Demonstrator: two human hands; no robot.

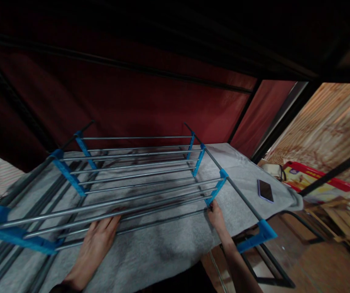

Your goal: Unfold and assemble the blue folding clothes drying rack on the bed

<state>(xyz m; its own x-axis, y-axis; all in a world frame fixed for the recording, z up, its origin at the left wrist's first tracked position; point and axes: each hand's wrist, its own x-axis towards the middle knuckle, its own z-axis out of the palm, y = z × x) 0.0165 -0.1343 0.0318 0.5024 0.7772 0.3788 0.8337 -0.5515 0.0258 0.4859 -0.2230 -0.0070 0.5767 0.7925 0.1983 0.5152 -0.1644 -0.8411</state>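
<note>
A partly assembled rack of grey metal tubes [150, 175] and blue plastic connectors [69, 177] lies across the cloth-covered surface in front of me. My left hand [101, 234] reaches over the lowest front tube [162, 222], its fingers curled down around it and passing behind the tube above. At the tube's right end, my right hand [216, 215] pinches the bottom of a blue connector [216, 189]; its fingertips are partly hidden. A long side tube runs past this connector to another blue connector [258, 236] at the front right, which overhangs the surface edge.
Several loose dark tubes [48, 199] lie at left on the grey cloth [168, 248]. A phone [265, 191] rests at right. Beyond the edge are a red and yellow box [312, 179] and wooden slats [342, 224]. Red fabric [138, 101] on a dark frame closes off the back.
</note>
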